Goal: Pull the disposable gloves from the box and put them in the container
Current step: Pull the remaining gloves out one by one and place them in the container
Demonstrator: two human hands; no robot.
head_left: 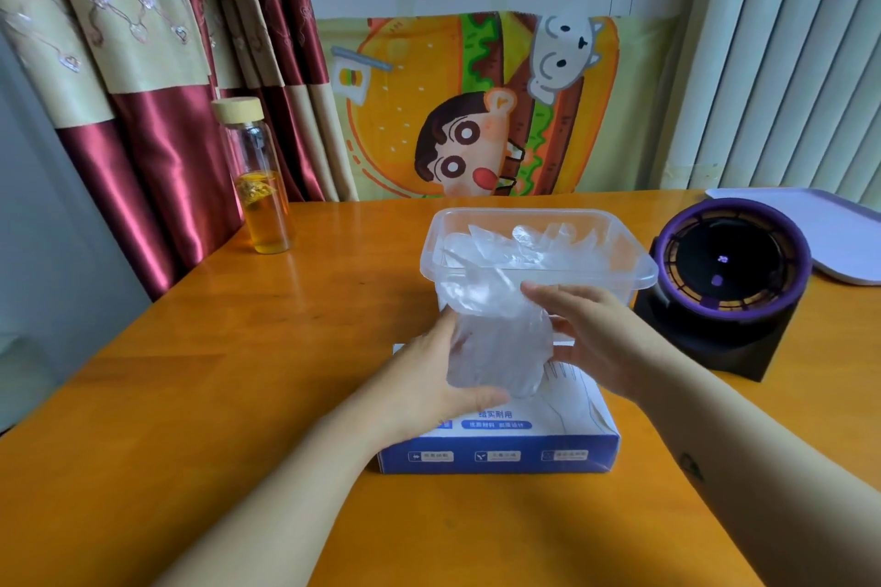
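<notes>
A blue and white glove box (500, 455) lies flat on the orange table, near the front. Behind it stands a clear plastic container (634, 269) with several crumpled clear gloves inside. A thin clear disposable glove (496, 343) hangs above the box, in front of the container's near wall. My left hand (429, 377) grips the glove's lower left side, thumb under it. My right hand (596, 338) holds its upper right edge, fingers pointing left along the container's rim.
A glass bottle (260, 186) with amber liquid and a cork lid stands at the back left. A black and purple round device (729, 286) sits right of the container. A white tray (839, 234) lies at the far right. Curtains hang behind.
</notes>
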